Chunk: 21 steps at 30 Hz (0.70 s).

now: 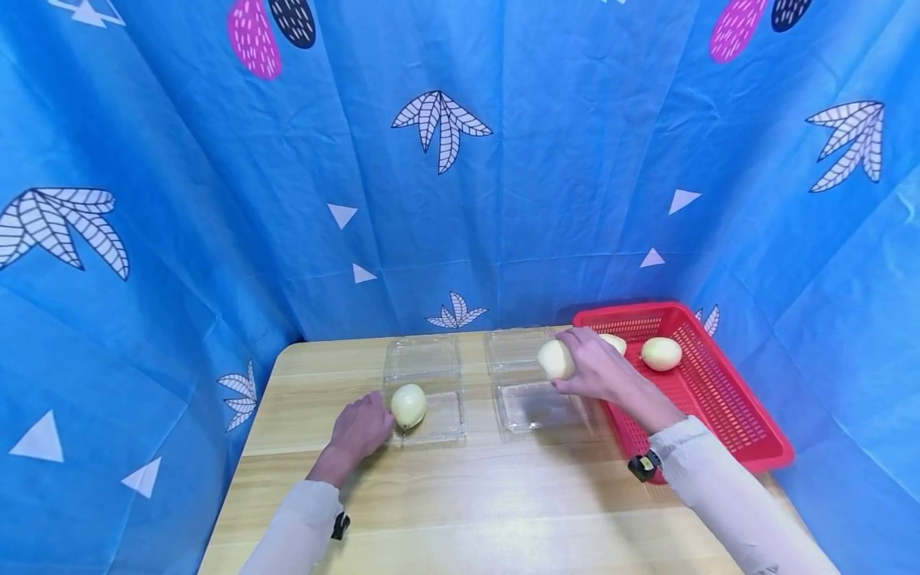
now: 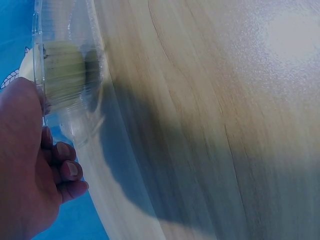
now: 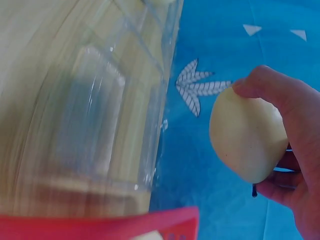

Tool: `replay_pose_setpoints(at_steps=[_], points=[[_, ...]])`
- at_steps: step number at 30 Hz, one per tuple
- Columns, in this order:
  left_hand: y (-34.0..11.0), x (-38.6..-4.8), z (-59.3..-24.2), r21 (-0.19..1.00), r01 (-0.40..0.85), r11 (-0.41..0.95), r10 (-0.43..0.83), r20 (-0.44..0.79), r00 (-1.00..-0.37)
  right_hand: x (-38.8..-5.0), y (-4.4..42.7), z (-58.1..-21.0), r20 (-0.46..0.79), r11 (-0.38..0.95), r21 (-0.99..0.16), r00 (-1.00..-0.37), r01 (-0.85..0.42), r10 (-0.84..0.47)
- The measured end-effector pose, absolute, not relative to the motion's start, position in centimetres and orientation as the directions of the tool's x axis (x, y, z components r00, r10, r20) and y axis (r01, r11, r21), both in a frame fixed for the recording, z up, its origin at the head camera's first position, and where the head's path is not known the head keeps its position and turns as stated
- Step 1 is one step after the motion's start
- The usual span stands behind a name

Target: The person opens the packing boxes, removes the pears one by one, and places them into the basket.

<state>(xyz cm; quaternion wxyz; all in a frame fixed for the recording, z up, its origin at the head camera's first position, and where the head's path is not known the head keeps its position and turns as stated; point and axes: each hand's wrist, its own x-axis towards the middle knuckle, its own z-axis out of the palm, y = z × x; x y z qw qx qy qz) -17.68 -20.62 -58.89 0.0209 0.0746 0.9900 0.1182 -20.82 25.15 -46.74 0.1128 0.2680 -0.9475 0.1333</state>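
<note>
My right hand grips a pale yellow pear by its sides, with the dark stem pointing down in the right wrist view. It holds the pear in the air, over the right clear plastic clamshell box, whose lid lies folded back. On the left, a second pear lies in the base of another opened clamshell box. Beside that pear, my left hand pinches the box's side wall; in the left wrist view the thumb is at the rim and the fingers curl below.
A red plastic basket stands at the table's right side, close to the right box. Inside it are a pear and another pear partly hidden by my right hand. Blue patterned curtain encloses the wooden table at the back and sides.
</note>
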Motion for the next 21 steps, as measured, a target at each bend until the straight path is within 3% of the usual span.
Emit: replay_pose_setpoints(at_steps=[11, 21], points=[[-20.6, -17.7, -58.9, 0.246, 0.13, 0.96, 0.143, -0.036, -0.989, -21.4, 28.8, -46.9, 0.23, 0.869, -0.248, -0.898, -0.428, -0.376], [-20.6, -17.8, -59.2, 0.244, 0.134, 0.961, 0.141, -0.011, -0.99, -21.7, 31.1, -47.6, 0.222, 0.878, -0.28, -0.916, -0.388, -0.334]])
